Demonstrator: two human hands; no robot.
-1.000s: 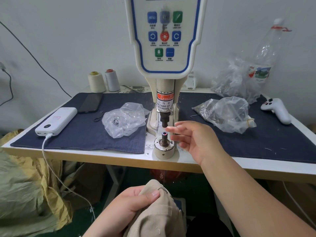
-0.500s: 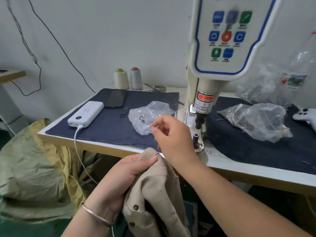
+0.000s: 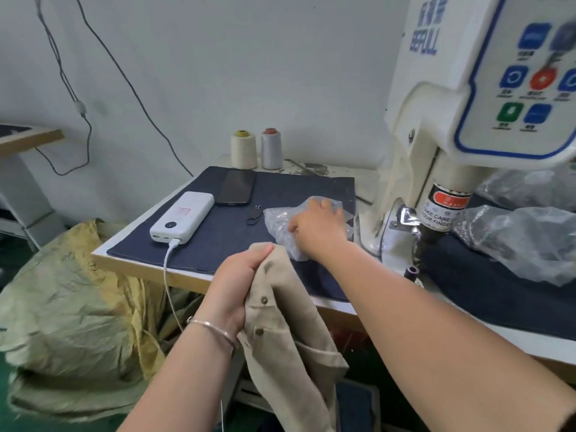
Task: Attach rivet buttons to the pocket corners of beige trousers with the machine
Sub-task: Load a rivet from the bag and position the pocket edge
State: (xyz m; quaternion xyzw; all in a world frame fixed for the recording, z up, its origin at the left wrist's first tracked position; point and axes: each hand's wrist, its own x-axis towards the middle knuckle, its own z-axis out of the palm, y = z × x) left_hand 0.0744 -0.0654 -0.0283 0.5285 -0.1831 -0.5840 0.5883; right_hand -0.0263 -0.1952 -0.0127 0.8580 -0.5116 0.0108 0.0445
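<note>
A: From my screen, light is even and soft, no hard shadows on the wall (image 3: 249,73).

B: Agreed. I see glare on the plastic bag (image 3: 514,238), motion smear on the machine's panel (image 3: 530,88), and wide-angle bending at the edges.

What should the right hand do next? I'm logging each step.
Probably pick one rivet part out of the plastic bag: the right hand is already at it, fingers into the crumpled plastic, while the left hand grips the trousers below the table edge, not yet at the machine.
</note>
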